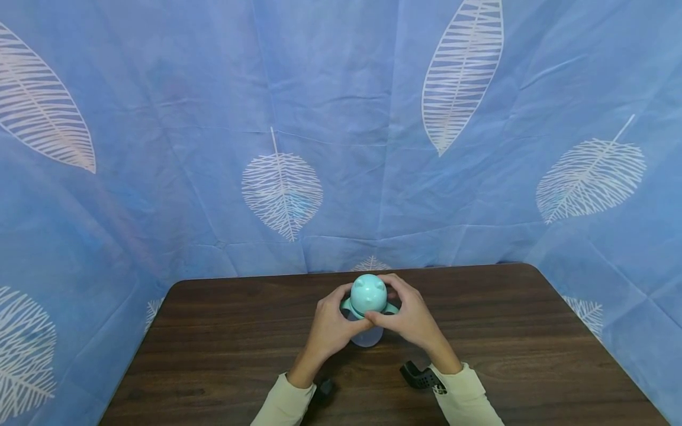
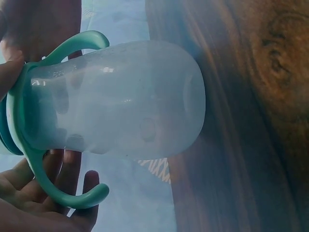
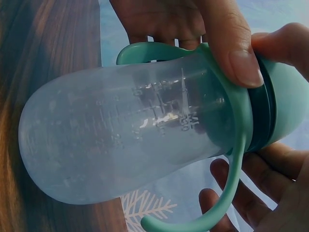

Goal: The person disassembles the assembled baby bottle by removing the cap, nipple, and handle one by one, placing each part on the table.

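Dark wood surface [image 1: 224, 331] — left hand [image 1: 331, 324] and right hand [image 1: 410, 319] grip an upright bottle [image 1: 367, 296], hiding its body — cap upward.

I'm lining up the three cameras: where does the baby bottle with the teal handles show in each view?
Head: the baby bottle stands low at centre, between the left hand and the right hand.
Left wrist: it fills the left and middle, base pointing right.
Right wrist: it fills the frame, teal cap at right.
Shared landmark: the dark wooden table, also and.
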The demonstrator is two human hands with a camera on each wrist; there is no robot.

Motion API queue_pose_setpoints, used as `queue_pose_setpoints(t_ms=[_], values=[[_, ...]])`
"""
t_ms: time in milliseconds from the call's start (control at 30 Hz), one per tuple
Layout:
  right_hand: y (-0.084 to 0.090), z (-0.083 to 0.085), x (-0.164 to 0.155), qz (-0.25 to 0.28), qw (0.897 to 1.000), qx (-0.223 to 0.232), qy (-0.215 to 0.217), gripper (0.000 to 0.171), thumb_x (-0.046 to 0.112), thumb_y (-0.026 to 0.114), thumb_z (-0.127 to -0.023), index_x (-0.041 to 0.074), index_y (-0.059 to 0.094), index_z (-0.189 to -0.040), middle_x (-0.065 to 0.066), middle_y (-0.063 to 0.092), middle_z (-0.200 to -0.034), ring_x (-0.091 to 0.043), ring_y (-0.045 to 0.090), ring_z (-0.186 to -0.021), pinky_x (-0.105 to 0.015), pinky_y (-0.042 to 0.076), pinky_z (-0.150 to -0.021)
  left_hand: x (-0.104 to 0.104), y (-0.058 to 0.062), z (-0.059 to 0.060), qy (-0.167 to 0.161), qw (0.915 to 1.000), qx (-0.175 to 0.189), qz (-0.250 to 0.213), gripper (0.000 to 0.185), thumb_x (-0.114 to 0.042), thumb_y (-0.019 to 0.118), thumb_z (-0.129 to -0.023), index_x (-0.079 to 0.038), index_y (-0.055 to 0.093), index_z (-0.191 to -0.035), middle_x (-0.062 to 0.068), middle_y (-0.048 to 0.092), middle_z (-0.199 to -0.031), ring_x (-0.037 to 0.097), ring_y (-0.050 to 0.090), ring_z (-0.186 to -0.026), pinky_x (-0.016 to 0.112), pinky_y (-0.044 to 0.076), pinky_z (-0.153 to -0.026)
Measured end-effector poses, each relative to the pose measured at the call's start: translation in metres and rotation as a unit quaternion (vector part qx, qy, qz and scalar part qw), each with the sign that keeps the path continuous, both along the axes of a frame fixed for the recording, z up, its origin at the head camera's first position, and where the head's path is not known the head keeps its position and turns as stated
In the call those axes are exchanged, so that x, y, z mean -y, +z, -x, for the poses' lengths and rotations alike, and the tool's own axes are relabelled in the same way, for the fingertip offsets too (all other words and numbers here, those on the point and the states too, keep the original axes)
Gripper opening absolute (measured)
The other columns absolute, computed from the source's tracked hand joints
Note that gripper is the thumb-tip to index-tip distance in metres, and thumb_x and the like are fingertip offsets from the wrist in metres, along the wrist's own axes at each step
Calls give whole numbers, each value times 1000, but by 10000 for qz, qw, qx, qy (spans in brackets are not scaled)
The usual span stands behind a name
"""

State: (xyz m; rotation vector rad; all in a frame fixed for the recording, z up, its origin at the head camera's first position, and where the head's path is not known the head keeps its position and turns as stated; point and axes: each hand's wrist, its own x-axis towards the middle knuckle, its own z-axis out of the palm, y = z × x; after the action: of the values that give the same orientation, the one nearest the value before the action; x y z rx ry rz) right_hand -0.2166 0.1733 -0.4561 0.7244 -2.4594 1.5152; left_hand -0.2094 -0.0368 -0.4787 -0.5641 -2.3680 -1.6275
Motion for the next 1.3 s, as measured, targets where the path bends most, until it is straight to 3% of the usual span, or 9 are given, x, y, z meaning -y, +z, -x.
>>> queue_pose_setpoints(t_ms=[1300], values=[[4, 0, 2, 90, 9999, -92, -110, 62, 16, 92, -92, 7, 66, -148, -8, 68, -140, -27, 68, -112, -49, 60, -90, 0, 0, 1, 12, 10000, -53, -23, 70, -31, 94, -88, 2, 67, -144, 14, 74, -132, 30, 73, -115, 51, 61, -93]])
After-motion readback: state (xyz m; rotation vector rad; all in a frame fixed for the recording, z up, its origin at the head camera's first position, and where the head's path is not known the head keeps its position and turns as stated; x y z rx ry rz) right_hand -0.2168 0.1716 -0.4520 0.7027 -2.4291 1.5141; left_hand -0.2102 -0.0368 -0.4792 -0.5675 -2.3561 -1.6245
